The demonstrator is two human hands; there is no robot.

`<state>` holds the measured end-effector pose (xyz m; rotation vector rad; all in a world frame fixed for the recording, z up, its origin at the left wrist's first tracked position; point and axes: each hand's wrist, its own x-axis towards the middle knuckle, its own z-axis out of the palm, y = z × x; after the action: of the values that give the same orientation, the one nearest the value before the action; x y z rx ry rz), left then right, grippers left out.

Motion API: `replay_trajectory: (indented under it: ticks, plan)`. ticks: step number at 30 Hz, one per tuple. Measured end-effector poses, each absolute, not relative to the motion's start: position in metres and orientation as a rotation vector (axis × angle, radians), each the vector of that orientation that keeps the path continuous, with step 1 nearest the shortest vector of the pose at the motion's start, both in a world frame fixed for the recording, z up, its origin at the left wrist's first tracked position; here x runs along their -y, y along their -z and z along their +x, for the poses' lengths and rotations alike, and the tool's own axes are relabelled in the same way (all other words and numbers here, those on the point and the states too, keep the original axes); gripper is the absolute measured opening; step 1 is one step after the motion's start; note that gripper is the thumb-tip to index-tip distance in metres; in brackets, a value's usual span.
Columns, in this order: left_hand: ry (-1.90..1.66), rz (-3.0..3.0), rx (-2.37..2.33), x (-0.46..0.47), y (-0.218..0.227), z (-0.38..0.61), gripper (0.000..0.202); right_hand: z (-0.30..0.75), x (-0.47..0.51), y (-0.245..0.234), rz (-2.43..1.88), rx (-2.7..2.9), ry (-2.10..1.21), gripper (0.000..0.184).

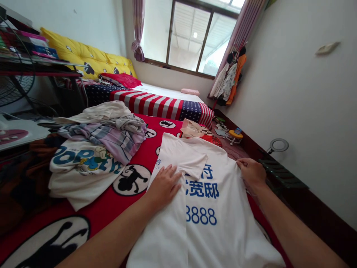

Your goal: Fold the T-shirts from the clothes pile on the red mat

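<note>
A white T-shirt [214, 238] with blue characters and digits lies spread in front of me, its left side folded inward so that a sleeve [192, 160] rests over the print. On this folded part my left hand [165, 184] lies flat, fingers stretched out. My right hand [252, 172] pinches the shirt's right edge near the shoulder, and the cloth there is pulled up a little. Under the shirt is a red cover [108, 208] with black monkey figures in white ovals.
At the left lies a pile of clothes [103, 130], with a cream Popeye shirt [86, 175] at its front. Folded garments [199, 130] lie beyond the T-shirt. A bed with a striped, starred cover [156, 106] stands by the window. A fan [16, 82] stands far left.
</note>
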<state>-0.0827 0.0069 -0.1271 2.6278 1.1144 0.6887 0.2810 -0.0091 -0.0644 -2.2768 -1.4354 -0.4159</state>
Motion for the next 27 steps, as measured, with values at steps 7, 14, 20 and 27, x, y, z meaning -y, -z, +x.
replay_trajectory:
  ticks: [7, 14, 20, 27]
  plan:
    - [-0.847, 2.462, -1.093, -0.01, 0.126, -0.087, 0.046, 0.113, 0.056, 0.025, -1.209, 2.529, 0.243, 0.027]
    - [-0.951, 2.168, -1.046, -0.014, 0.117, -0.092, 0.04, 0.133, 0.131, 0.052, -1.419, 2.405, 0.095, 0.023]
    - [-0.92, 2.09, -1.087, -0.012, 0.108, -0.094, 0.038, 0.222, 0.168, 0.079, -1.951, 2.015, 0.103, 0.033]
    - [-0.848, 2.101, -1.091, -0.014, 0.113, -0.091, 0.048, 0.233, 0.218, 0.098, -2.193, 1.762, -0.066, 0.021]
